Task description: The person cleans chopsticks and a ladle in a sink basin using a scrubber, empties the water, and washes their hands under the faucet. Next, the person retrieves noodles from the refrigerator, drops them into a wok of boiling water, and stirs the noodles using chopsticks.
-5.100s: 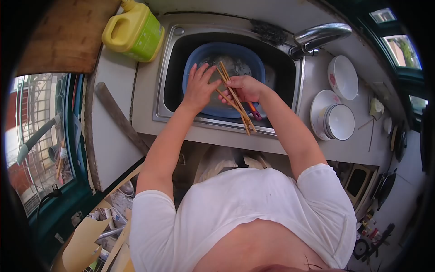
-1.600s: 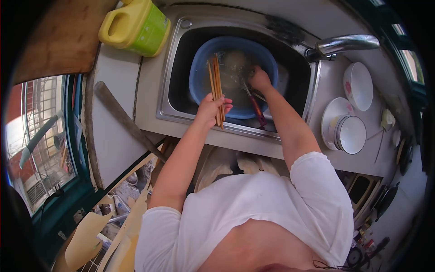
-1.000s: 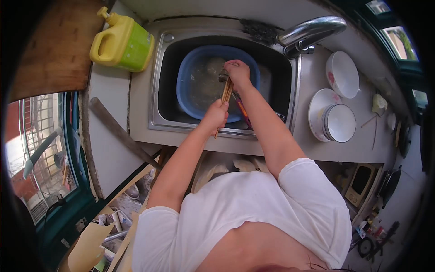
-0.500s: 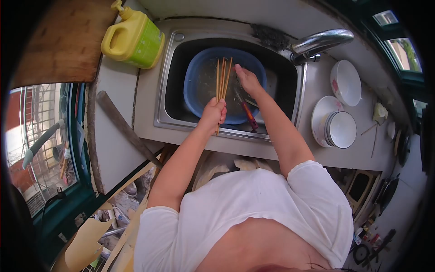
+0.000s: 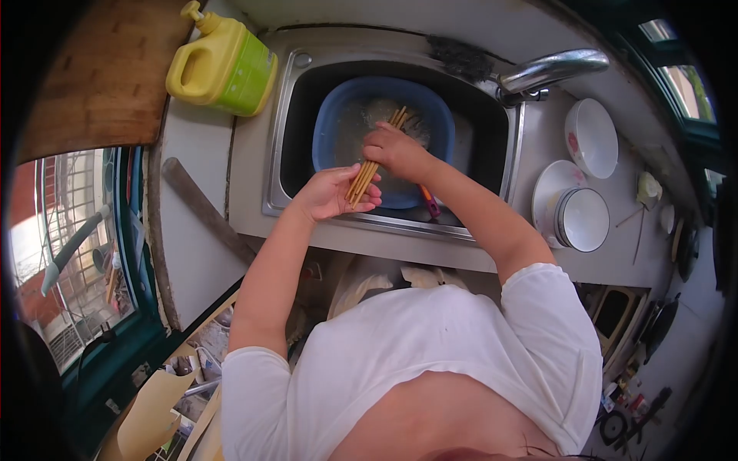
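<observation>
A bundle of several wooden chopsticks (image 5: 360, 187) slants over the near-left part of a blue basin (image 5: 327, 127) in the sink. My right hand (image 5: 394, 148) is wrapped round the middle of the bundle. Below it, my left hand (image 5: 338, 194) is palm up at the basin's near rim, with the lower ends of the chopsticks across its fingers and the thumb beside them. Cloudy water lies in the basin. A utensil with a red and orange handle (image 5: 429, 201) leans on the near rim, right of the chopsticks; its far part is partly hidden by my right hand.
The metal sink (image 5: 272, 184) surrounds the basin, with a faucet (image 5: 553, 71) at its back right. On the right counter are a bowl (image 5: 592, 138), a plate (image 5: 547, 184) and stacked bowls (image 5: 583, 220). A yellow-green jug (image 5: 223, 67) and a long wooden stick (image 5: 201, 201) are at left.
My right hand has moved left and closed round the chopsticks, which were upright in my closed left hand and now slant. My left hand has shifted left and turned palm up, its fingers loosened.
</observation>
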Available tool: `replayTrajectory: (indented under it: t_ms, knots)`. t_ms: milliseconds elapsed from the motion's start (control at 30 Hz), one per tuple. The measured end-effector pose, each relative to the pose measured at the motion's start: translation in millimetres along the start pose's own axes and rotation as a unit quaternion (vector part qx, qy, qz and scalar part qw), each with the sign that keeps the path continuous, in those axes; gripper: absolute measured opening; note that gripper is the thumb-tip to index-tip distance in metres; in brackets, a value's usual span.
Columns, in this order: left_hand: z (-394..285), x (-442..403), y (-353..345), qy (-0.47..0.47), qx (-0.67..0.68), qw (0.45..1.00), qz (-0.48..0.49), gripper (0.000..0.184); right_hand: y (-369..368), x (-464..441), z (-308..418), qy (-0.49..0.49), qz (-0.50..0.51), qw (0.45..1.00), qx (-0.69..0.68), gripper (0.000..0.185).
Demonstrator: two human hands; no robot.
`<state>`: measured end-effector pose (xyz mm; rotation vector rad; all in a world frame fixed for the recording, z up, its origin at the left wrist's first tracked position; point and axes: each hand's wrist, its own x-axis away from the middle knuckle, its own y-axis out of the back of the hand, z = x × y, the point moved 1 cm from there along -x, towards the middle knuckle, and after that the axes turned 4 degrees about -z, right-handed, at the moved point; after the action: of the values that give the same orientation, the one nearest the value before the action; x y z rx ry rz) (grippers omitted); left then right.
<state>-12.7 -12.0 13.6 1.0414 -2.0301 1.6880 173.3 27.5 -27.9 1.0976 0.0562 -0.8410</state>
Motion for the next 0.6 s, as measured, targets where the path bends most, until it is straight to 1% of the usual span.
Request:
replayTrajectory:
  t_ms: [33, 100, 133, 167, 200, 233, 267, 333, 433, 467, 500, 533, 600]
  knots:
    - [4.2, 1.5, -11.5, -0.014, -0.046, 0.996, -0.081, 0.025, -2.2, -1.7, 2.8, 0.0, 0.0, 1.0, 0.007, 0.016]
    - [18.1, -18.8, 16.8, -0.01, 0.065, 0.998, -0.005, 0.019, -6.8, -4.1, 10.5, 0.0, 0.002, 1.0, 0.021, 0.018]
    - [18.1, -22.7, 17.7, -0.009, 0.12, 0.992, 0.033, 0.016, -6.7, -2.9, 5.3, -0.059, -0.045, 0.995, 0.072, 0.019]
    - [22.5, -26.9, 17.9, -0.024, 0.103, 0.992, -0.072, 0.012, -6.4, 1.4, -2.8, -0.117, -0.091, 0.981, 0.122, 0.02]
    - [25.3, -29.8, 17.1, -0.037, 0.093, 0.99, -0.098, 0.012, -6.5, 7.0, -13.8, -0.173, -0.135, 0.961, 0.17, 0.021]
    - [28.3, -33.4, 21.4, -0.054, 0.09, 0.986, -0.127, 0.013, -17.3, 26.5, -44.0, -0.327, -0.048, 0.926, 0.183, 0.024]
    - [33.2, -34.4, 22.7, -0.063, 0.082, 0.982, -0.156, 0.013, -32.0, 55.9, -69.2, -0.475, 0.039, 0.858, 0.192, 0.027]
    - [34.9, -38.9, 19.2, -0.072, 0.068, 0.976, -0.196, 0.012, -57.8, 80.9, -87.4, -0.444, 0.048, 0.874, 0.19, 0.029]
    - [31.9, -46.3, 22.9, -0.088, 0.042, 0.97, -0.223, 0.012, -73.1, 85.0, -112.3, -0.49, 0.001, 0.867, 0.088, 0.025]
    - [31.9, -49.8, 25.1, -0.093, 0.032, 0.969, -0.225, 0.012, -73.6, 89.9, -114.2, -0.541, -0.041, 0.84, -0.031, 0.023]
    - [29.7, -54.8, 26.9, -0.099, 0.025, 0.966, -0.236, 0.012, -65.3, 88.2, -114.0, -0.578, -0.084, 0.799, -0.144, 0.02]
    - [27.8, -60.9, 28.3, -0.107, 0.019, 0.963, -0.247, 0.012, -52.3, 82.2, -109.9, -0.603, -0.125, 0.746, -0.254, 0.017]
    - [29.3, -71.8, 28.9, -0.113, 0.026, 0.958, -0.264, 0.011, -30.4, 71.6, -82.0, -0.587, -0.18, 0.663, -0.429, 0.015]
